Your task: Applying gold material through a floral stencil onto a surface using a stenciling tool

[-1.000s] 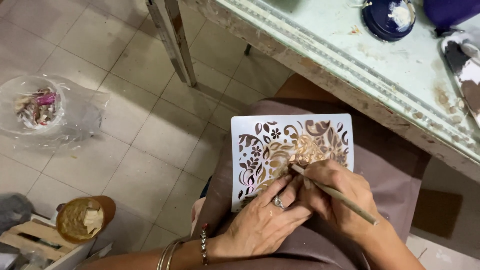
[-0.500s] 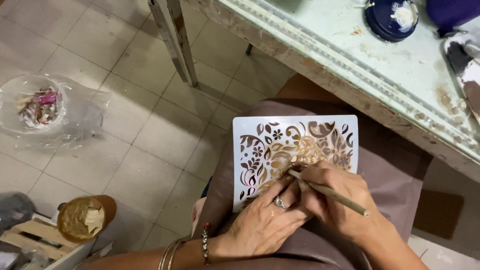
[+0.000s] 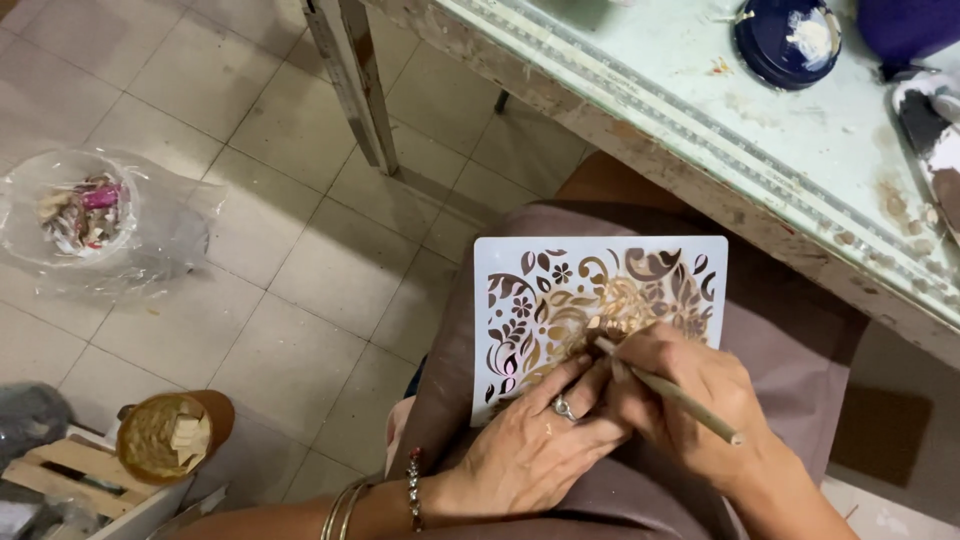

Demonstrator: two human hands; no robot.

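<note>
Dabbing slightly lower than a moment ago, right hand (image 3: 700, 400) grips brush (image 3: 668, 390); left hand (image 3: 540, 450) presses flat, fingers spread, on stencil (image 3: 560, 290).

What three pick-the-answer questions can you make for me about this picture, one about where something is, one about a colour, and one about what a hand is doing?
1. Where does the white stencil sheet lie?
A. on the person's lap
B. on the floor tiles
C. on the table

2. What colour is the round lid on the table?
A. red
B. dark blue
C. yellow

3. What is the right hand doing?
A. resting open and empty
B. gripping a thin brush
C. lifting a cup

Answers:
1. A, the sheet rests on the mauve cloth over the knees, below the table edge.
2. B, the lid is dark blue with a white smear on top.
3. B, its fingers close round the thin brush, whose tip meets the stencil, while the left hand presses the sheet down.
</note>
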